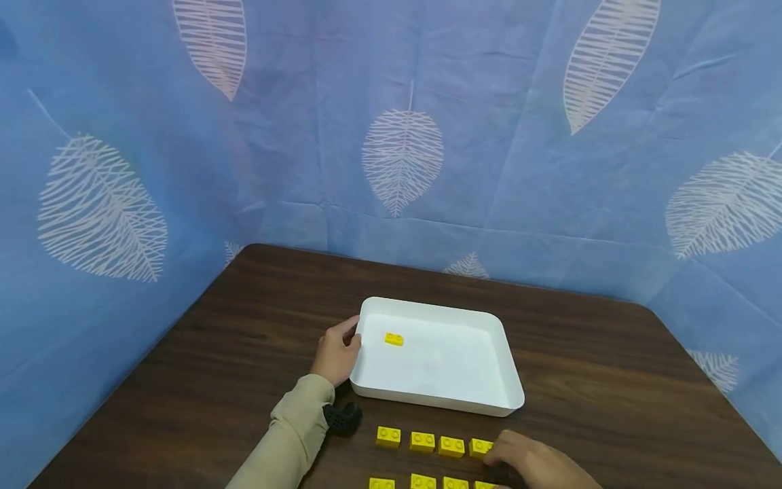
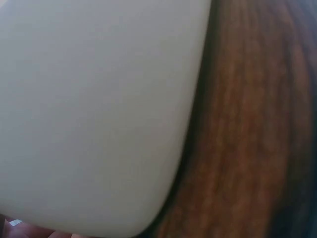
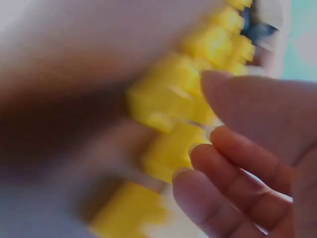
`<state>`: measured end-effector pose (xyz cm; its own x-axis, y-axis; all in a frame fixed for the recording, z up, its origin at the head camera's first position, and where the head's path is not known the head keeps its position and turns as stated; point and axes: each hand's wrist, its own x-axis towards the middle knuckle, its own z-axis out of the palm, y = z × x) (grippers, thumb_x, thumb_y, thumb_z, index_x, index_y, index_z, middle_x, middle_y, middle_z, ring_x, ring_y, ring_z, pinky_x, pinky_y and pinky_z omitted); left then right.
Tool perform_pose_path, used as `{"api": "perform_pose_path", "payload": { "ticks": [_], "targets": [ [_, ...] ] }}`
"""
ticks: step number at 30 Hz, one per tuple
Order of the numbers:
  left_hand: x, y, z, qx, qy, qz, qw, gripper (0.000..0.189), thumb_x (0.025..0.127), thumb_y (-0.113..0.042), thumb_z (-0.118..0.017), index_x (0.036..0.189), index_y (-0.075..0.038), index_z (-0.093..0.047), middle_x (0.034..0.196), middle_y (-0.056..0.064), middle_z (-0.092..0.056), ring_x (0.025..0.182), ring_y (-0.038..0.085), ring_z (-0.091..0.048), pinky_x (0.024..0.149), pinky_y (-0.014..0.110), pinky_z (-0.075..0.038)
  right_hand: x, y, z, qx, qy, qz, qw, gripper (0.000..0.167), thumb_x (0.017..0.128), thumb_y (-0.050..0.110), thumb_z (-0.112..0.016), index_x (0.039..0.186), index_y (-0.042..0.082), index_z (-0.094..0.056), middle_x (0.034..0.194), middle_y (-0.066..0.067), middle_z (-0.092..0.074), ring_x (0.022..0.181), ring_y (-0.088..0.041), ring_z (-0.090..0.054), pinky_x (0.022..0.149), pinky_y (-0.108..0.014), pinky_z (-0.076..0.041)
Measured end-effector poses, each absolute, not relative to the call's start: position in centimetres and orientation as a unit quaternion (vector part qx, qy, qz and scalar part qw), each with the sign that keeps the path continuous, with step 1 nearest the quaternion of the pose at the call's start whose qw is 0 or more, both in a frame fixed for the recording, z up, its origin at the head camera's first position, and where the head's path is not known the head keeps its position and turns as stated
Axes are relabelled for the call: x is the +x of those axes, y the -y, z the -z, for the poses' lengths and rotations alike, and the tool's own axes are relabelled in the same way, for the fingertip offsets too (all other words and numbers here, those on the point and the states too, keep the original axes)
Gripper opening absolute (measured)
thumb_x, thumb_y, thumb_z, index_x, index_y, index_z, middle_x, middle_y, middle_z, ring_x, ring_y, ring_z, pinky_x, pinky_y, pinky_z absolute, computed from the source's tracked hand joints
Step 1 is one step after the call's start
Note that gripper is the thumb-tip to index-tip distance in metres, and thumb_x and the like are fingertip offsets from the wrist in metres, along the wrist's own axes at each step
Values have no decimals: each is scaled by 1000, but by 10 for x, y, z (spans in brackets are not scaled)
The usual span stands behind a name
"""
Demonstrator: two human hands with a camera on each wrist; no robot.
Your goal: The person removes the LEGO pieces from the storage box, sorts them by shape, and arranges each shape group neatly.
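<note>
My left hand point(image 1: 337, 354) holds the left wall of a white tray point(image 1: 436, 402), fingers at its rim. In the left wrist view the tray's pale wall point(image 2: 99, 114) fills most of the picture, and a bit of the fingers point(image 2: 32, 231) shows below it. One yellow toy brick point(image 1: 394, 339) lies inside the tray, towards the left. My right hand point(image 1: 537, 462) is beside the rightmost brick point(image 1: 479, 447) of a row in front of the tray. Seen from the right wrist, its thumb point(image 3: 257, 104) and fingers stand apart, with blurred yellow bricks point(image 3: 166, 94) beyond them.
More yellow bricks stand in two rows on the dark wooden table point(image 1: 269, 305); the nearer row, with a brick point(image 1: 423, 481), is cut by the picture's lower edge. A black strap point(image 1: 342, 418) sits at the left wrist. Blue leaf-patterned cloth point(image 1: 489, 170) hangs behind the table.
</note>
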<state>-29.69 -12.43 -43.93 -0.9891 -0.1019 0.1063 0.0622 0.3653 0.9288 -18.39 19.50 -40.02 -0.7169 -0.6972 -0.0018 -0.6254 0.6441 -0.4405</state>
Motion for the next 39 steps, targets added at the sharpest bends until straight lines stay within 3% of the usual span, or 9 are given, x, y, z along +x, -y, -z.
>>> {"api": "perform_pose_path", "payload": {
  "ticks": [8, 16, 21, 27, 39],
  "targets": [
    [-299, 122, 450, 5, 817, 573, 71, 42, 95, -6, -51, 136, 0, -48, 128, 20, -57, 114, 29, -58, 92, 43, -50, -241, -150, 362, -316, -922, 224, -14, 11, 87, 17, -67, 97, 13, -66, 92, 7, -61, 70, 2, -48, 59, -20, -46],
    [-292, 117, 458, -5, 816, 573, 74, 40, 94, -4, -51, 134, 2, -50, 126, 21, -58, 111, 31, -60, 90, 46, -51, -303, -96, 374, -265, -947, 177, 34, 20, 83, 13, -71, 100, 3, -69, 93, -5, -65, 80, -15, -58, 74, -33, -52],
    [-291, 111, 456, -19, 815, 574, 77, 40, 94, -4, -51, 134, 3, -50, 125, 22, -59, 110, 31, -60, 88, 44, -52, -324, -85, 383, -234, -956, 159, 76, 17, 81, 12, -73, 97, 5, -69, 91, -3, -65, 86, -18, -60, 81, -37, -51],
    [-293, 106, 453, -27, 821, 563, 92, 40, 94, -4, -51, 133, 3, -51, 120, 22, -61, 104, 31, -63, 84, 42, -54, -338, -78, 389, -242, -955, 151, 82, 13, 81, 9, -72, 93, 7, -70, 89, -2, -65, 85, -17, -59, 81, -37, -50],
    [-294, 111, 450, -27, 819, 563, 104, 39, 93, -2, -52, 131, 4, -52, 121, 23, -61, 107, 31, -62, 86, 43, -53, -349, -64, 403, -263, -950, 149, 74, 11, 77, 5, -73, 84, 8, -67, 76, 1, -57, 70, -15, -49, 71, -33, -47]
  ]
}}
